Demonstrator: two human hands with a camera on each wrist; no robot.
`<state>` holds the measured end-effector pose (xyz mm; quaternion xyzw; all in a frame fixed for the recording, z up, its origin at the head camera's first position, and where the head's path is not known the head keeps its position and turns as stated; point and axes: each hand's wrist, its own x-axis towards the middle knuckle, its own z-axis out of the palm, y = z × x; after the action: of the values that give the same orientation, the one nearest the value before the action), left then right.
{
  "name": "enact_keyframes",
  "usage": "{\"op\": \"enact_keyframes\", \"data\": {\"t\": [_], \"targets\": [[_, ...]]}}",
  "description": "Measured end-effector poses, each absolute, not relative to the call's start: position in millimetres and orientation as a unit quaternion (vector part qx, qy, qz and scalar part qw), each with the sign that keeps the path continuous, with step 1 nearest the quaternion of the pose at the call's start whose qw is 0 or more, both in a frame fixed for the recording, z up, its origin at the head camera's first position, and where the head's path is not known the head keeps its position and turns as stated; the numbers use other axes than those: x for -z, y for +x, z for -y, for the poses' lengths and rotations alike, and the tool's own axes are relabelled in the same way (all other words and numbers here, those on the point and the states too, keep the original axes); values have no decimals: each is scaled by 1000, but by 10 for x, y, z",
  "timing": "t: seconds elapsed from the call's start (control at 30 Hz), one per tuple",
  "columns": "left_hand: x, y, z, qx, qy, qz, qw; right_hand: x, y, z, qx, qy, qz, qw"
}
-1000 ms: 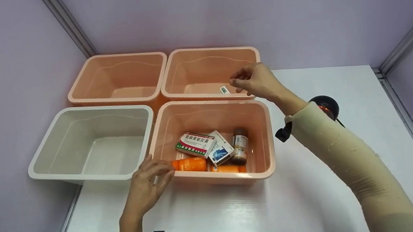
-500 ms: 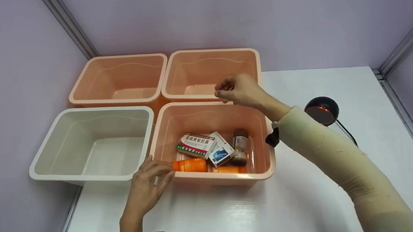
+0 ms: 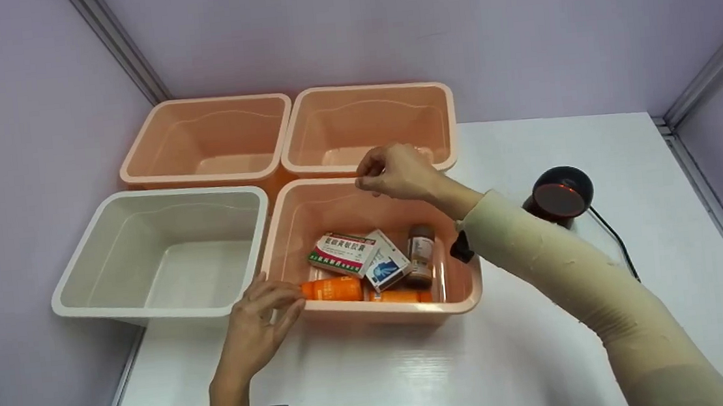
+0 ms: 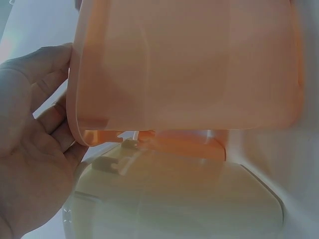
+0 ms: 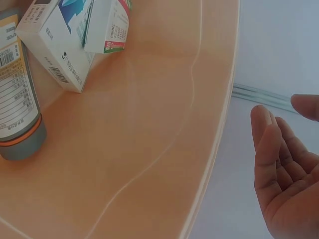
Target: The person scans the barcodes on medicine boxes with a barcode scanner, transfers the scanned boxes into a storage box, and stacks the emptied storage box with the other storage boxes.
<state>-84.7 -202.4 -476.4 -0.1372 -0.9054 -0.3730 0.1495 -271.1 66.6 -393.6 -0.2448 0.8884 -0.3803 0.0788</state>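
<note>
1. On the white tabletop [image 3: 415, 368] sit four plastic tubs in a two-by-two block: three peach ones and a cream-white tub [image 3: 160, 253] at front left.
2. Left hand [image 3: 258, 330] rests against the front-left corner of the near peach tub [image 3: 378, 313], fingers fairly straight and spread, touching the rim rather than gripping anything. Its wrist view shows the same, palm [image 4: 30, 149] beside the tub's corner.
3. Right hand [image 3: 395, 172] hangs over the back edge of that tub, fingers loosely curled. Nothing in it, going by the wrist view, where the palm [image 5: 289, 184] is bare.
4. Inside the tub: a red-and-green medicine box [image 3: 343, 253], a blue-and-white box [image 3: 388, 265] leaning on it, a brown bottle [image 3: 419, 254], and two orange tubes [image 3: 332, 289] along the front wall.
5. Off to the right, a round black barcode scanner [image 3: 557, 197] stands with its cable trailing.
</note>
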Motion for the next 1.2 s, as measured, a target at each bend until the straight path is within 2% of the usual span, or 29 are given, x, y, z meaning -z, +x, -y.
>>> {"op": "enact_keyframes", "data": {"t": [0.63,1.2], "targets": [[4761,-837,2015,371,-136,907,150,4275,-2630,-385,271,-284,-916,77],[4751,-827,2006,378,-120,908,137,4521,-2627,-308,186,-233,-944,139]]}}
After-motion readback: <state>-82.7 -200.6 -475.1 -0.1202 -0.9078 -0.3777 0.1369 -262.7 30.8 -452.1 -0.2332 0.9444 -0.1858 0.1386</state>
